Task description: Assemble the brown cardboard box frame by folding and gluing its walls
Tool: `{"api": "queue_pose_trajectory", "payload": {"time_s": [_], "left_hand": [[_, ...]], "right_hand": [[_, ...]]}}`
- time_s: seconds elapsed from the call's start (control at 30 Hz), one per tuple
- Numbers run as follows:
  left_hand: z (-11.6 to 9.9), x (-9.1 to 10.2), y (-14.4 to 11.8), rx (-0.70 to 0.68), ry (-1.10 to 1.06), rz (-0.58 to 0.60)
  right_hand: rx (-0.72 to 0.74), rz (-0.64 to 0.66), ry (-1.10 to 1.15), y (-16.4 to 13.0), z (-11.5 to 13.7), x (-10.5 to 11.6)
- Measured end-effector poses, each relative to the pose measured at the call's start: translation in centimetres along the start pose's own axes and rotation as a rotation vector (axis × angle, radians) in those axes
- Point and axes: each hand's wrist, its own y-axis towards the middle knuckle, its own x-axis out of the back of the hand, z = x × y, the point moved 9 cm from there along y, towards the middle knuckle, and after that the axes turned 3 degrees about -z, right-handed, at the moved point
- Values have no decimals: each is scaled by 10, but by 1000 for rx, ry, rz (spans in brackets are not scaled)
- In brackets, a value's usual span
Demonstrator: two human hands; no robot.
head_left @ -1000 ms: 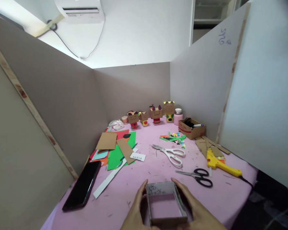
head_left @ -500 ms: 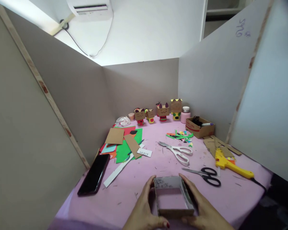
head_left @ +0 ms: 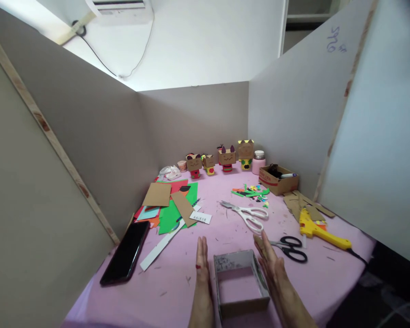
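A square cardboard frame point(head_left: 244, 306), without top or bottom, stands on the pink cloth at the near edge. The pink surface shows through its middle. My left hand point(head_left: 202, 280) is upright along its left side, fingers straight and together. On the other side my right hand point(head_left: 276, 273) is held flat in the same way, close to the frame's right wall. Neither hand grips it; whether the right palm touches it I cannot tell. Just beyond the right fingertips lie black-handled scissors point(head_left: 290, 248), their blades partly hidden by that hand.
White-handled scissors point(head_left: 249, 214) lie mid-table. A yellow glue gun point(head_left: 323, 230) and a small cardboard box point(head_left: 278, 181) sit at right. Coloured paper point(head_left: 169, 216) and a black phone point(head_left: 125, 253) are at left. Several cardboard figures point(head_left: 227, 157) line the back. Grey panels point(head_left: 194, 118) enclose the table.
Both hands have let go of the cardboard frame; their curled fingers are now straight at its sides. The whole view has shifted slightly, so things appear farther left.
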Motion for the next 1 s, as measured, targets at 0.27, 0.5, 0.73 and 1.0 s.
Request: {"api": "queue_pose_trajectory", "payload": {"time_s": [0.27, 0.5, 0.73, 1.0], "left_hand": [[14, -22, -4, 180, -54, 32], [-1, -27, 6, 81, 0, 89], [26, -22, 26, 133, -56, 84], [49, -6, 51, 133, -10, 61]], "right_hand": [[-66, 28, 67, -18, 6, -31], [8, 31, 50, -8, 15, -29], [45, 7, 82, 19, -3, -21], [90, -29, 103, 40, -33, -16]]}}
